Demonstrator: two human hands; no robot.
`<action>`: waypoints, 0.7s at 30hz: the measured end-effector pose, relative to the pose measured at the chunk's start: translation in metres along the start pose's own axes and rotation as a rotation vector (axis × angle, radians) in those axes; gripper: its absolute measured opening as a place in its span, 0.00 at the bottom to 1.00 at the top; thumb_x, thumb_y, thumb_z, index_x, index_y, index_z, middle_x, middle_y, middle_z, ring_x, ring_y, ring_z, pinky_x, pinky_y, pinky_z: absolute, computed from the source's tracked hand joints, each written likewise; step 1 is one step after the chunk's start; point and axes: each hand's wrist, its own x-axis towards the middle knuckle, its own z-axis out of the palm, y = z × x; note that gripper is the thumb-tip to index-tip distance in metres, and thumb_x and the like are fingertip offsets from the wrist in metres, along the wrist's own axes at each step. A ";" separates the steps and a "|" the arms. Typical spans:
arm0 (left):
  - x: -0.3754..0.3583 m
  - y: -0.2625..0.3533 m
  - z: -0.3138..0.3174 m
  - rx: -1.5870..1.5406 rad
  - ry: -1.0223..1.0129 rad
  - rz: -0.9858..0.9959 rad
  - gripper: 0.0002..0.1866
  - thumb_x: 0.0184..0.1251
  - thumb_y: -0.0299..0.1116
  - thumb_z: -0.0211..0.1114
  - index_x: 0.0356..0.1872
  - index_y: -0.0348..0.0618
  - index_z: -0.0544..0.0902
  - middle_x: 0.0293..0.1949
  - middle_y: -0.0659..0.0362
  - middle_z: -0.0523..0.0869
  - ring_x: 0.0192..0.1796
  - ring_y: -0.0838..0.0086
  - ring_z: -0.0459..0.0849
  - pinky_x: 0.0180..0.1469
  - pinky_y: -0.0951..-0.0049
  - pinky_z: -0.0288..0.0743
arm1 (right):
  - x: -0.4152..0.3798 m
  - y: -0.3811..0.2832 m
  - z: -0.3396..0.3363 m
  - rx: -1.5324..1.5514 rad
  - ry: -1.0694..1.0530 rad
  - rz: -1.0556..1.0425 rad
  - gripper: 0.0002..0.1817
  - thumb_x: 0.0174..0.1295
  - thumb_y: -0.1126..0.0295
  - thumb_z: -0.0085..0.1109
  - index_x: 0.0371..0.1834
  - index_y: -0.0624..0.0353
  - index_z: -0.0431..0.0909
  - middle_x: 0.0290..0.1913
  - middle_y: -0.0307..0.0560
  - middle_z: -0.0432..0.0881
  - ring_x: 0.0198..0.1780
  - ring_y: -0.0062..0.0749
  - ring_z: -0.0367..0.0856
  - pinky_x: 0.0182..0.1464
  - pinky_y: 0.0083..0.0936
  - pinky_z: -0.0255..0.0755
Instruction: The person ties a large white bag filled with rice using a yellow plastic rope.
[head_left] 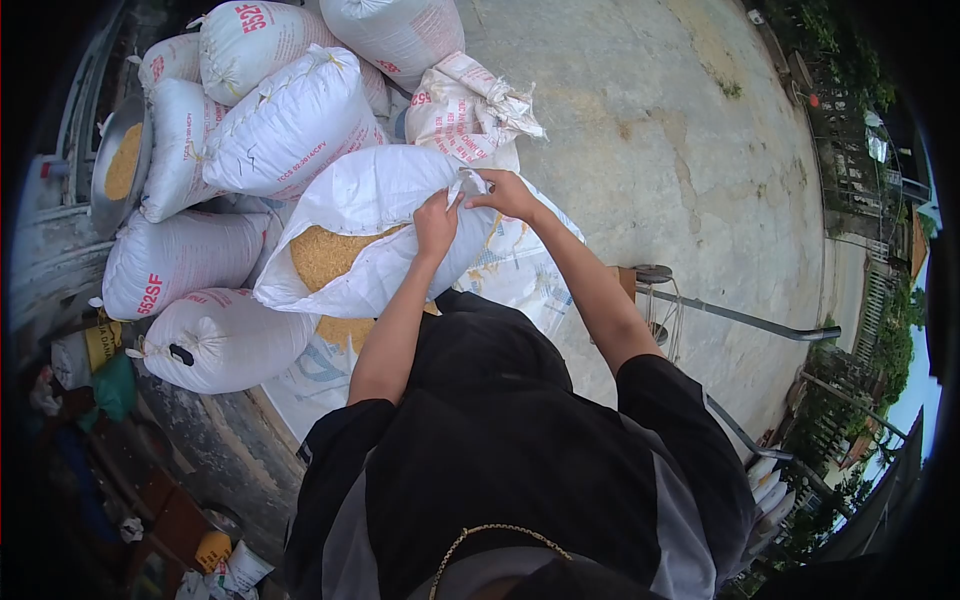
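Note:
A large white woven sack (385, 195) lies in front of me, its mouth gaping toward the left. Yellow-brown grain (332, 256) shows inside it. My left hand (435, 226) is closed on the bunched edge of the sack at its right end. Close beside it, my right hand (508, 196) pinches the same gathered edge between thumb and fingers. More loose grain (345, 331) lies below the sack on a printed plastic sheet (545, 270).
Several filled, tied sacks (285, 125) are piled at the upper left, near a metal basin (103, 185) holding grain. A crumpled sack (465, 112) sits just beyond my hands. At right is a cart with a metal handle (740, 312) on the concrete floor (640, 130).

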 end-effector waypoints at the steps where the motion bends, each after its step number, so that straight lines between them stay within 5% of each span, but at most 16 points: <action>1: -0.001 -0.003 0.002 0.002 0.029 -0.008 0.17 0.67 0.40 0.66 0.34 0.31 0.83 0.27 0.39 0.83 0.30 0.46 0.84 0.31 0.55 0.75 | 0.003 0.002 0.000 -0.114 -0.115 0.029 0.24 0.54 0.53 0.72 0.50 0.55 0.84 0.37 0.53 0.86 0.36 0.44 0.84 0.41 0.33 0.75; 11: -0.002 -0.013 0.005 -0.025 0.046 0.009 0.18 0.65 0.42 0.67 0.33 0.32 0.83 0.26 0.40 0.84 0.30 0.45 0.84 0.32 0.53 0.75 | 0.003 0.018 0.030 0.054 0.034 0.163 0.20 0.62 0.52 0.65 0.42 0.60 0.85 0.33 0.59 0.85 0.35 0.47 0.84 0.40 0.36 0.73; 17: -0.001 -0.010 0.012 0.121 -0.020 0.018 0.17 0.62 0.41 0.69 0.30 0.34 0.83 0.25 0.40 0.83 0.29 0.46 0.84 0.31 0.53 0.74 | -0.001 0.019 0.029 0.182 0.039 0.321 0.21 0.57 0.53 0.71 0.39 0.63 0.85 0.31 0.54 0.85 0.33 0.31 0.82 0.39 0.30 0.73; 19: 0.000 -0.008 0.012 0.109 -0.033 -0.002 0.15 0.61 0.39 0.69 0.30 0.34 0.82 0.26 0.41 0.83 0.29 0.47 0.84 0.32 0.53 0.74 | -0.003 0.017 0.028 0.317 0.273 0.107 0.20 0.55 0.55 0.72 0.42 0.60 0.85 0.31 0.49 0.85 0.32 0.26 0.79 0.38 0.28 0.72; 21: 0.003 -0.007 0.009 0.101 -0.051 -0.015 0.14 0.61 0.38 0.70 0.30 0.34 0.82 0.26 0.41 0.83 0.30 0.47 0.84 0.33 0.53 0.75 | -0.016 0.003 0.015 0.273 0.327 0.157 0.19 0.60 0.57 0.68 0.46 0.62 0.82 0.31 0.45 0.83 0.32 0.23 0.78 0.38 0.25 0.71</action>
